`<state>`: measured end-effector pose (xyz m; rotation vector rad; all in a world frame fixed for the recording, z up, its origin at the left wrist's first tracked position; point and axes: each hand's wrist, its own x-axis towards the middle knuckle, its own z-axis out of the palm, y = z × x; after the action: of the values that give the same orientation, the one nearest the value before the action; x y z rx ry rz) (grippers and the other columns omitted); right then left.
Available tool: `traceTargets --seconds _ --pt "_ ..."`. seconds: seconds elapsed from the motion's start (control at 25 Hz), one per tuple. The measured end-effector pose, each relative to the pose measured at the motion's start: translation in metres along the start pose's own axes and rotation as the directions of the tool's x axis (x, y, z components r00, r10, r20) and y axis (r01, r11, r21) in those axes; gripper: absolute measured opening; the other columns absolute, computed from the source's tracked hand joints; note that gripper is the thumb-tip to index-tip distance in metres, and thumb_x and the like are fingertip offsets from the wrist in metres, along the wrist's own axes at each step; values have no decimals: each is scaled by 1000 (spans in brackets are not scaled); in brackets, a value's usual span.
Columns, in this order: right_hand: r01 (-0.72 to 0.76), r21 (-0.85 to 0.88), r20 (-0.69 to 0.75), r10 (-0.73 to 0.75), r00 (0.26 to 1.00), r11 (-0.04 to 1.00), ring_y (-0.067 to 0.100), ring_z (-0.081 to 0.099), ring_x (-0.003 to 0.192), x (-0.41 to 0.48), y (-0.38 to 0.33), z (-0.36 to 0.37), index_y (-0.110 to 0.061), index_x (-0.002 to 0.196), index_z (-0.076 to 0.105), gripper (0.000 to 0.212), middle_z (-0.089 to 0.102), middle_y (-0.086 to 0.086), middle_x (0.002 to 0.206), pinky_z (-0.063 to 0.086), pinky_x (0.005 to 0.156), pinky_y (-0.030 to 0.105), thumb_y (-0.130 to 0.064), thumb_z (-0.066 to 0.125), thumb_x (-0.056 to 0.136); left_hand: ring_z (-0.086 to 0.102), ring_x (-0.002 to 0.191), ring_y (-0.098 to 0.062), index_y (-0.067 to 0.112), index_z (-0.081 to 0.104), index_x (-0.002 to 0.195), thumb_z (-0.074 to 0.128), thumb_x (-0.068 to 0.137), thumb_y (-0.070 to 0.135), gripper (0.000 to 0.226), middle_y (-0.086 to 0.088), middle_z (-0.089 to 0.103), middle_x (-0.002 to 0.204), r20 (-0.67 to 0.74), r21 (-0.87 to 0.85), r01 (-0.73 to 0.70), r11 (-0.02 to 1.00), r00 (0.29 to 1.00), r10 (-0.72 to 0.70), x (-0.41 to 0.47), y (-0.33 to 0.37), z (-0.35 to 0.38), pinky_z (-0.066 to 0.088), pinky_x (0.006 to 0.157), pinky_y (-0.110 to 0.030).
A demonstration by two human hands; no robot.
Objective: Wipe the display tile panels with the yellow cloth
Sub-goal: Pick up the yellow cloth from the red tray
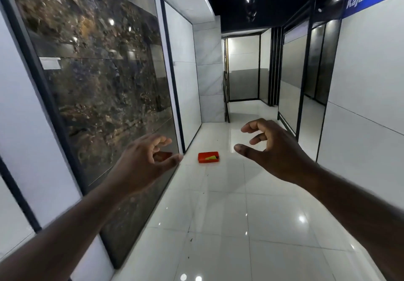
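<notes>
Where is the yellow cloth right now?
In the head view, the yellow cloth lies inside the small red plastic tray on the glossy white tiled floor, just right of the foot of the dark brown marble-look tile panel.

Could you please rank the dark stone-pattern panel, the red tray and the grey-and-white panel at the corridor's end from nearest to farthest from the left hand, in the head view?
From the left hand:
1. Dark stone-pattern panel: on the left, right beside the hand.
2. Red tray: on the floor ahead.
3. Grey-and-white panel: far back, at the corridor's end.
</notes>
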<state>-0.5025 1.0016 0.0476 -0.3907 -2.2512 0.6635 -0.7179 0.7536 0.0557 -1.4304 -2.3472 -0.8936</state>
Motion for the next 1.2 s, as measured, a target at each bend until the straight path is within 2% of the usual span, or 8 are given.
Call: traceTargets --seconds 0.2,0.32,0.4,0.56,0.72,0.92,1.08,1.2 --pt "-13 -46 32 14 999 999 1 66 107 154 101 59 -37 126 62 54 60 -14 128 58 83 30 -63 77 81 64 113 -6 22 68 139 62 77 80 85 4 69 141 -12 -32 -5 999 1000 5 162 -83 73 40 80 -11" --pt "-47 -47 9 48 999 998 0 66 107 244 154 73 -34 127 62 53 63 -14 128 56 80 27 -60 79 83 65 114 -9 23 69 137 61 78 80 83 4 71 137 -1 -24 -38 999 999 38 276 -112 113 49 87 -25" --pt "-62 -47 -9 61 998 997 0 66 107 292 193 76 -35 127 62 56 63 -16 128 56 80 26 -65 76 81 66 111 -7 25 70 135 64 80 79 78 8 71 134 -5 -45 -54 998 999 54 345 -124 140 52 89 -30" --pt "-108 -44 -42 106 993 993 0 66 107 385 280 100 -36 127 62 66 63 -17 128 58 79 27 -75 69 74 64 111 -5 27 69 136 74 88 68 63 12 69 133 12 -34 -67 997 998 68 470 -160 204 53 90 -30" --pt "-97 -34 -47 95 994 995 -1 65 109 494 380 135 -40 126 61 55 60 -18 131 59 82 30 -67 77 80 64 110 -2 29 69 135 75 89 65 58 19 65 125 0 -43 -63 997 998 63 590 -208 281 53 90 -30" --pt "-70 -16 -34 69 997 997 -3 64 106 663 471 166 -41 121 61 46 60 -23 129 57 85 32 -63 78 83 64 112 -4 28 69 135 75 88 67 61 17 66 128 -31 -59 15 998 999 -17 734 -266 349 53 90 -28" --pt "-45 25 19 45 999 999 -8 64 106 781 522 218 -37 126 62 48 62 -21 131 46 79 16 -58 79 87 62 114 -2 30 68 136 75 87 67 61 17 66 129 -35 -99 96 990 994 -100 823 -332 393 48 85 -19" --pt "-62 40 41 61 997 997 -8 65 105 855 580 268 -38 124 63 45 63 -19 130 46 79 15 -57 80 86 62 114 -3 30 68 136 74 88 67 61 18 66 131 -16 -104 129 986 991 -132 890 -386 443 48 85 -21"
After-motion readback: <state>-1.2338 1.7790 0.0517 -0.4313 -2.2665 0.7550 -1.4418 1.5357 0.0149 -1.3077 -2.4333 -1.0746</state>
